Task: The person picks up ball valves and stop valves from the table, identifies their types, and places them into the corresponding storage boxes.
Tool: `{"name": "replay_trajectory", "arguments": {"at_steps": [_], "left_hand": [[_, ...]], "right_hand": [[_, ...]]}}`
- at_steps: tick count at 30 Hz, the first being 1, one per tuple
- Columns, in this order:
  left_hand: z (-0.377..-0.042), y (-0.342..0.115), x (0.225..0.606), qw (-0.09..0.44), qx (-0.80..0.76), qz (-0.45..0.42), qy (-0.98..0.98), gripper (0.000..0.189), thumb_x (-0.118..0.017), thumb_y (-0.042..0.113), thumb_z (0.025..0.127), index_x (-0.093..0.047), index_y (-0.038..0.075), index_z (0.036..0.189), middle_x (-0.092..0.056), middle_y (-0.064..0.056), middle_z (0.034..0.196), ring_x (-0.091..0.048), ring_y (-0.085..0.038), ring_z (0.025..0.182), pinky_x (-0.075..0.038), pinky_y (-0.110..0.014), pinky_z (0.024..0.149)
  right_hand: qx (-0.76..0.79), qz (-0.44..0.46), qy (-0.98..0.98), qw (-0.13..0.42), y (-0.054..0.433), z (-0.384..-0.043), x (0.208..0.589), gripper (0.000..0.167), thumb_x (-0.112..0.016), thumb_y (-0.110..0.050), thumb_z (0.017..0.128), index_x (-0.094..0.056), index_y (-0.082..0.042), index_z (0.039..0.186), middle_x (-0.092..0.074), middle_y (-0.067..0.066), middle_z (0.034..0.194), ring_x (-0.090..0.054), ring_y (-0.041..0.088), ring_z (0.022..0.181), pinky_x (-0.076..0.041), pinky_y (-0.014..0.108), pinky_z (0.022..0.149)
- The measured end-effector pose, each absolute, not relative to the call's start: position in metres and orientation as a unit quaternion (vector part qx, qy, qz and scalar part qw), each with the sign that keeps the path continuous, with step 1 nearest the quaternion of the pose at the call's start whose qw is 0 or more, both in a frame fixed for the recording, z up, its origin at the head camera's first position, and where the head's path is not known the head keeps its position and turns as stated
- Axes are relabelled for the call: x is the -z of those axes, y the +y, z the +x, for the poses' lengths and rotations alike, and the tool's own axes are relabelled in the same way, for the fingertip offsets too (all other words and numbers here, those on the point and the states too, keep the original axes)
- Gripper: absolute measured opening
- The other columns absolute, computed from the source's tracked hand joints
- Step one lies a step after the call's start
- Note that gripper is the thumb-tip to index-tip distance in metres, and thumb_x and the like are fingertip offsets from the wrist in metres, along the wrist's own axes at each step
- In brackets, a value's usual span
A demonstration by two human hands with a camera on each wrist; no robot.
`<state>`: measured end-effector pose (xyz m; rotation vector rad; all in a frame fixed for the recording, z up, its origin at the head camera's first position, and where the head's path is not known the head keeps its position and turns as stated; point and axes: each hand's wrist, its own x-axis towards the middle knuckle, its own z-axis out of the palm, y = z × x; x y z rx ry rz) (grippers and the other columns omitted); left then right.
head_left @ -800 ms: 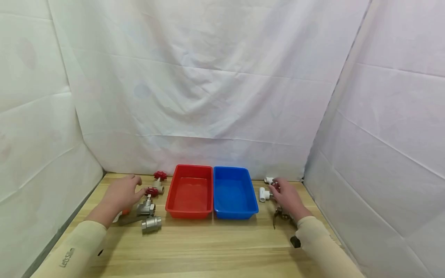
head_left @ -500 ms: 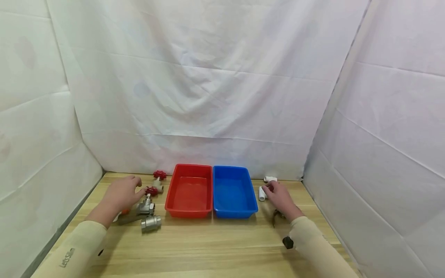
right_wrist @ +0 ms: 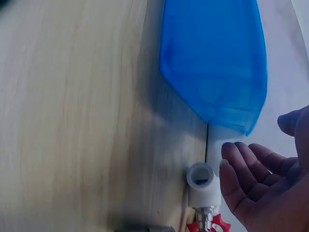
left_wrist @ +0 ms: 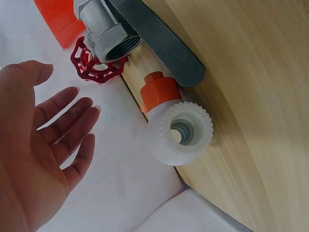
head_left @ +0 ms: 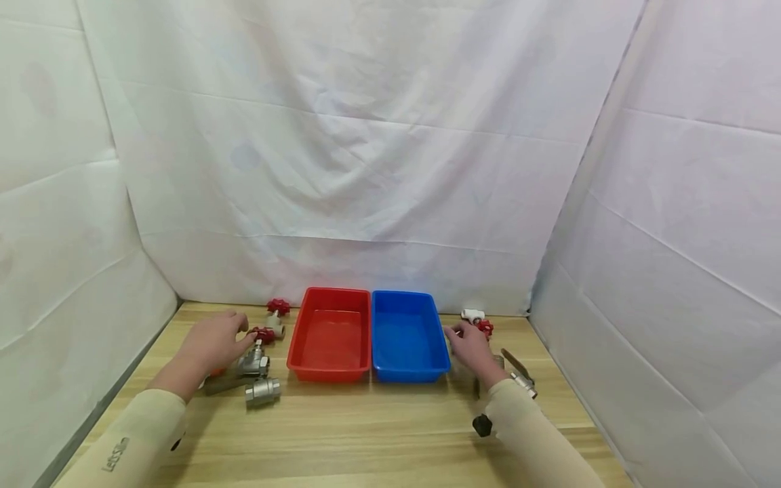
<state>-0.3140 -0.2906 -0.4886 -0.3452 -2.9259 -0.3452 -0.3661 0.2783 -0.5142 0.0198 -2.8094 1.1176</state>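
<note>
My left hand [head_left: 210,342] hovers over the valves at left, fingers loosely spread around nothing. In the left wrist view it faces a metal valve [left_wrist: 108,36] with a red handwheel [left_wrist: 94,65] and a white plastic valve [left_wrist: 181,135] with an orange cap [left_wrist: 160,92]. A metal coupling-like valve body [head_left: 264,392] lies nearer the front. My right hand [head_left: 472,347] is by the right side of the blue bin [head_left: 443,349], its fingers loosely bent and holding nothing. Beside its fingertips is a white tee-shaped valve [right_wrist: 204,191] with a red handle [right_wrist: 219,223]; in the head view the hand overlaps that spot.
A red bin [head_left: 293,356] stands against the blue bin's left side. At the back right lies another white fitting [head_left: 472,315] by a red handwheel [head_left: 485,327]. Metal valves with a lever [head_left: 517,366] lie beyond my right wrist. White cloth [head_left: 342,169] hangs behind the table.
My right hand has moved left from over the right-hand valves to the blue bin's side, uncovering the red handwheel and lever valve. My left hand has hardly moved.
</note>
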Motion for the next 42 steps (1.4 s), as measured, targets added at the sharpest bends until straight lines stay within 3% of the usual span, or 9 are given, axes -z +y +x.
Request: {"name": "replay_trajectory", "arguments": {"at_steps": [4,10,19,28,39,42], "left_hand": [[-0.314,-0.29,0.488,0.085,0.122,-0.117,-0.982,0.027,-0.078,0.033,0.101,-0.073,0.007,0.106,-0.072,-0.011,0.103,-0.069,-0.034,0.087,-0.059,-0.061,0.079],[-0.315,-0.289,0.49,0.082,0.126,-0.123,-0.981,0.024,-0.076,0.032,0.101,-0.073,0.008,0.105,-0.072,-0.01,0.103,-0.068,-0.032,0.085,-0.059,-0.061,0.079],[-0.316,-0.286,0.489,0.072,0.128,-0.123,-0.981,0.025,-0.075,0.032,0.102,-0.073,0.007,0.108,-0.073,-0.01,0.104,-0.07,-0.034,0.088,-0.059,-0.062,0.081],[-0.315,-0.286,0.486,0.057,0.132,-0.12,-0.982,0.025,-0.074,0.03,0.103,-0.073,0.006,0.11,-0.075,-0.013,0.107,-0.07,-0.033,0.09,-0.059,-0.062,0.081],[-0.312,-0.284,0.487,0.063,0.124,-0.135,-0.981,0.024,-0.075,0.029,0.102,-0.073,0.007,0.108,-0.075,-0.01,0.102,-0.071,-0.034,0.091,-0.059,-0.062,0.08],[-0.311,-0.284,0.487,0.057,0.122,-0.135,-0.982,0.024,-0.075,0.029,0.102,-0.073,0.006,0.108,-0.075,-0.01,0.101,-0.072,-0.033,0.09,-0.059,-0.062,0.078]], "right_hand": [[-0.407,-0.023,-0.912,0.041,0.272,-0.365,0.517,0.035,-0.063,-0.037,0.114,-0.073,-0.005,0.121,-0.075,0.014,0.108,-0.071,0.027,0.091,-0.064,0.04,0.079],[-0.429,-0.041,-0.902,0.036,0.263,-0.365,0.52,0.045,-0.059,-0.04,0.116,-0.072,0.002,0.129,-0.075,0.021,0.119,-0.074,0.035,0.101,-0.066,0.05,0.086],[-0.417,-0.028,-0.905,0.076,0.254,-0.372,0.53,0.032,-0.062,-0.025,0.115,-0.077,0.002,0.111,-0.075,0.015,0.1,-0.069,0.029,0.087,-0.061,0.045,0.076],[-0.405,-0.025,-0.913,0.026,0.253,-0.371,0.524,0.043,-0.056,-0.03,0.118,-0.073,0.003,0.14,-0.074,0.024,0.135,-0.075,0.04,0.118,-0.062,0.06,0.098],[-0.38,-0.008,-0.924,0.03,0.253,-0.367,0.522,0.042,-0.055,-0.03,0.118,-0.076,0.002,0.136,-0.079,0.018,0.12,-0.076,0.026,0.096,-0.066,0.05,0.086],[-0.375,-0.009,-0.927,0.029,0.253,-0.368,0.522,0.042,-0.055,-0.032,0.119,-0.079,0.001,0.132,-0.079,0.016,0.103,-0.074,0.025,0.089,-0.064,0.044,0.079]]}}
